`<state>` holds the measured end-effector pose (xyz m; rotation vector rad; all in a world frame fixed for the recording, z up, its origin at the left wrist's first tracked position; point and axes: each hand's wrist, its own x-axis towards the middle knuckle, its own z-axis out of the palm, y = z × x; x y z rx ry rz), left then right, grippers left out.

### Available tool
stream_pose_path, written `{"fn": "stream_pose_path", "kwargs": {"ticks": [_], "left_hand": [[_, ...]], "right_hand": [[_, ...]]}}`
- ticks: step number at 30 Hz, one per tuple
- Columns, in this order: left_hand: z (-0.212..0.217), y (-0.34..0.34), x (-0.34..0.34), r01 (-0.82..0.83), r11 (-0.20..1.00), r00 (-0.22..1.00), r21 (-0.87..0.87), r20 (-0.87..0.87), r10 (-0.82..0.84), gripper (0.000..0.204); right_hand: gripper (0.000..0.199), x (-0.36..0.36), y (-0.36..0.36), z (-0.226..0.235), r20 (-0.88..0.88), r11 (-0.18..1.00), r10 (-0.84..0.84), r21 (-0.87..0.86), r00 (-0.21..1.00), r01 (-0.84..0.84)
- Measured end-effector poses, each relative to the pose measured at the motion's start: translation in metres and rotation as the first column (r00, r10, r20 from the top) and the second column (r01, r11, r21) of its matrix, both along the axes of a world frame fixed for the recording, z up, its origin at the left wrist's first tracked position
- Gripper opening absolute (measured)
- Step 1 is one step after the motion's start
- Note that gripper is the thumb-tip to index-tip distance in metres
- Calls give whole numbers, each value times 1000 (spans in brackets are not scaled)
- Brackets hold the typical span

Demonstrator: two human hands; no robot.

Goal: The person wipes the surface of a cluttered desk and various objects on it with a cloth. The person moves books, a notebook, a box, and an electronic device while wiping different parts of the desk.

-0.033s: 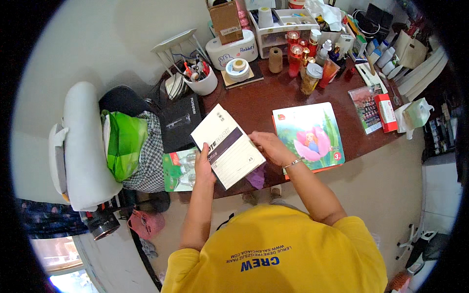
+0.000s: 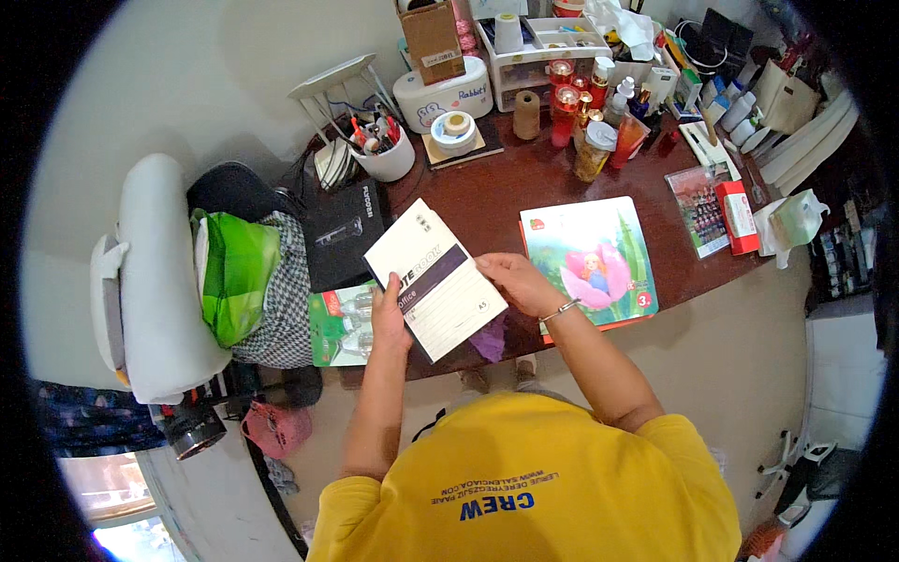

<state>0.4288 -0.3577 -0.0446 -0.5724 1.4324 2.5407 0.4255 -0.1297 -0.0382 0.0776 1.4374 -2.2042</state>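
- Well left of the left hand (image 2: 390, 323) and its fingers (image 2: 393, 283): a green packet (image 2: 239, 281) against a checked cloth (image 2: 284, 318).
- Just left of those fingers: a green pack (image 2: 323, 339) with clear pieces; beyond it, a black box (image 2: 348, 225).
- Left hand: fingers clamped on the notebook (image 2: 435, 281), thumb over the cover at its left edge, the others hidden underneath.
- Right of the left thumb: the notebook itself, slantwise over the surface (image 2: 478, 201), a dark band across its pale cover (something purple (image 2: 489, 339) peeks out past its lower corner).
- Right hand (image 2: 524, 284): fingers bent, tips at the notebook's right edge; whether they pinch it, I cannot tell.
- Just right of these fingers: a picture book (image 2: 599, 248) with a pink flower on its cover.
- Well right of them: a red-and-white box (image 2: 737, 220).
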Motion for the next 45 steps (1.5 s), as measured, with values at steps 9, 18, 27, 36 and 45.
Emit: {"fn": "stream_pose_path", "kwargs": {"ticks": [9,18,27,36,45], "left_hand": [[6,13,2,34,991,997,-130,79,-24,66],[5,11,44,152,838,978,525,-201,-51,64],[-6,9,42,229,782,958,580,-278,-75,56],[-37,42,49,10,910,999,414,38,-28,54],[-70,94,16,57,997,991,-60,127,-49,37]], "right_hand": [[21,11,-2,-25,-119,985,-57,153,991,75],[25,16,-15,-18,198,954,96,-297,975,-34],[34,23,-20,-27,240,864,138,-504,961,2],[46,35,-4,-35,232,787,211,-617,950,-24],[39,41,68,-43,150,982,-174,-50,973,184]]}}
